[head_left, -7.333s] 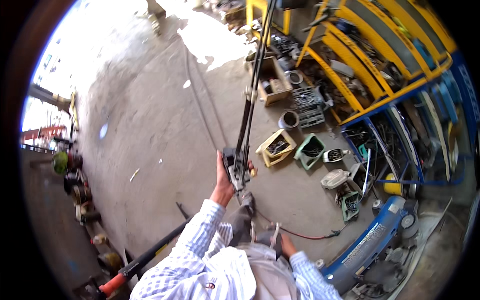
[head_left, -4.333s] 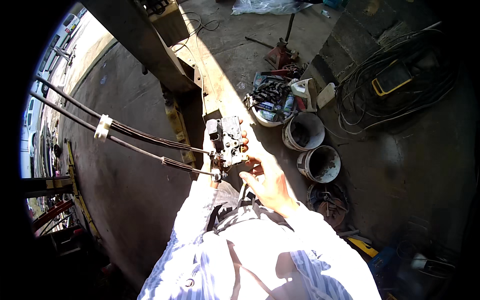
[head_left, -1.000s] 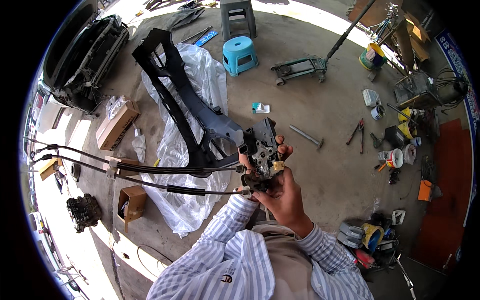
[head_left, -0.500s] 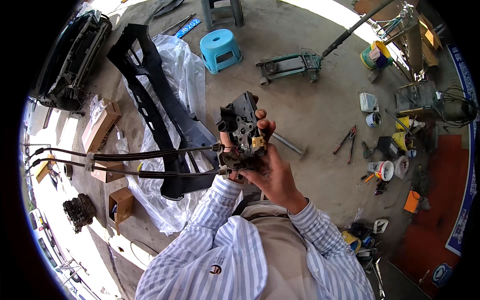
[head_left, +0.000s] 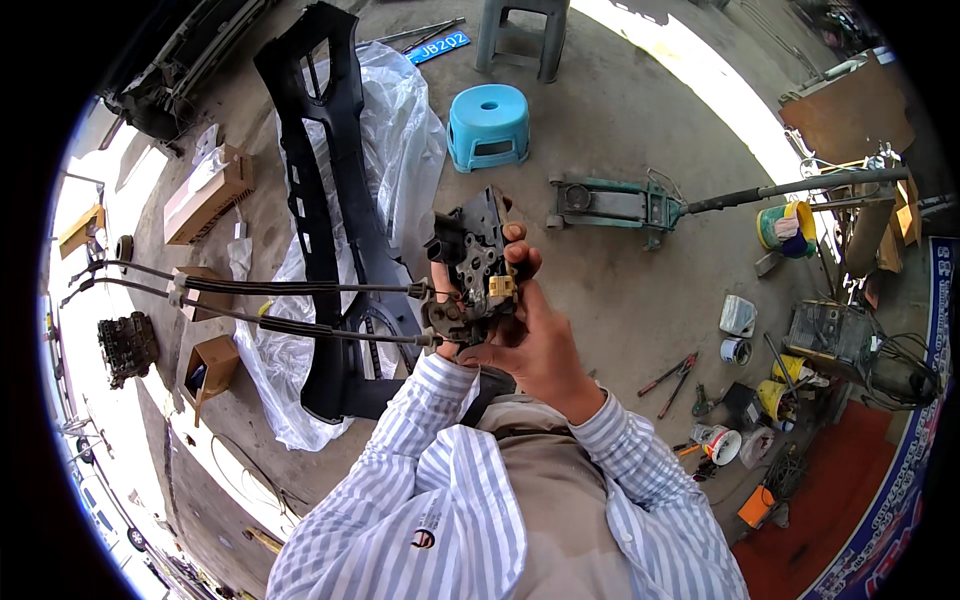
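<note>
A car door latch point(head_left: 474, 272) with a black plastic housing, metal plates and a small yellow-brass block is held up in front of me. My left hand point(head_left: 522, 252) cups it from behind, its fingers curled round the right edge and most of the palm hidden. Gripping the latch's lower end, my right hand point(head_left: 545, 355) has its thumb pressed against it from below. Two black-sheathed cables, an upper cable point(head_left: 300, 288) and a lower cable point(head_left: 312, 330), run left from the latch, joined by a clip. Their far ends hang free.
A black bumper cover point(head_left: 345, 170) lies on plastic sheeting point(head_left: 405, 120) at the left. Beyond are a blue stool point(head_left: 488, 115) and a green floor jack point(head_left: 615, 205). Bolt cutters point(head_left: 668, 382) and buckets lie right; cardboard boxes point(head_left: 212, 195) and an engine part point(head_left: 128, 348) stand left.
The view has swung, so the floor items have shifted and turned in the picture. Both hands keep hold of the latch, which sits slightly further left in view.
</note>
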